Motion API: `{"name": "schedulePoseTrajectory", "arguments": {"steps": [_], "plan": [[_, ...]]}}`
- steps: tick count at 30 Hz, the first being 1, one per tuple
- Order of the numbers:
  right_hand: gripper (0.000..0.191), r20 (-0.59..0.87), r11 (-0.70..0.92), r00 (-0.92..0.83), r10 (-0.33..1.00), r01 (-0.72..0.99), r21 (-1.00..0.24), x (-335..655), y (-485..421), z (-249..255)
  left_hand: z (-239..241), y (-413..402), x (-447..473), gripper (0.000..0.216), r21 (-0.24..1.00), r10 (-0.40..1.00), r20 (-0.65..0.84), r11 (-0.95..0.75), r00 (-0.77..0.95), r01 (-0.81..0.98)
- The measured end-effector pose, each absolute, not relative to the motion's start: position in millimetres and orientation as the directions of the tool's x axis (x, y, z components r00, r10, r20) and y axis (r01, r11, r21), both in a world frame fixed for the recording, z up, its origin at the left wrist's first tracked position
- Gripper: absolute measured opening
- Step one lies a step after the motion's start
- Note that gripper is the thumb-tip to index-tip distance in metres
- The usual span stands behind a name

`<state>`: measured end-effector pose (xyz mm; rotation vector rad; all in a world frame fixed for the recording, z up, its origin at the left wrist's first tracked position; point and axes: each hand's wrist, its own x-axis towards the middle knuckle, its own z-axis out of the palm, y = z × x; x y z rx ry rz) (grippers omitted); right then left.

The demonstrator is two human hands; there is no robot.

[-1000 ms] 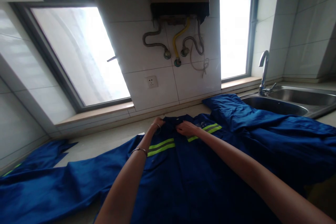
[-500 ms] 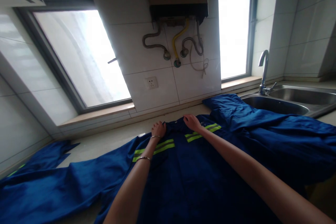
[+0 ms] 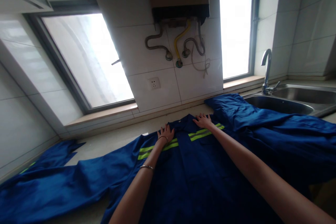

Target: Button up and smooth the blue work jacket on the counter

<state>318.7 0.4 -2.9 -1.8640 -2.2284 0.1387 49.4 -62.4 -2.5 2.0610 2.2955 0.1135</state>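
Clearly the blue work jacket point(image 3: 183, 175) lies spread face-up along the countertop point(image 3: 118, 140), its collar near the back edge, one sleeve trailing toward the left end. Left hand point(image 3: 165, 133) and right hand point(image 3: 203, 121) rest flat with fingers spread (gripping nothing) on the shoulders beside the collar; smoothing works best with even palm pressure sweeping outward, keeping the reflective stripes point(image 3: 157, 146) level.
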Motion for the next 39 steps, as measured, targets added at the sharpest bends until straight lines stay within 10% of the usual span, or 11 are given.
{"name": "schedulePoseTrajectory", "arguments": {"steps": [7,14,34,39], "plan": [[0.062,0.345,0.378,-0.288,0.893,0.898,-0.227,298,-18,12,-3,-62,51,0.058,0.076,0.993,0.110,-0.047,0.038,0.996],[0.104,0.065,0.298,-0.292,0.954,0.902,-0.313,243,-38,-1,-2,-67,50,0.054,0.034,0.990,0.047,-0.132,0.130,0.991],[0.105,0.079,0.259,-0.247,0.966,0.915,-0.309,240,-16,0,17,-55,48,0.053,-0.004,0.965,0.226,-0.138,0.135,0.990],[0.105,0.099,0.254,-0.234,0.967,0.915,-0.313,241,-20,2,65,-97,-43,0.038,-0.026,0.920,0.336,0.223,-0.202,0.974]]}}
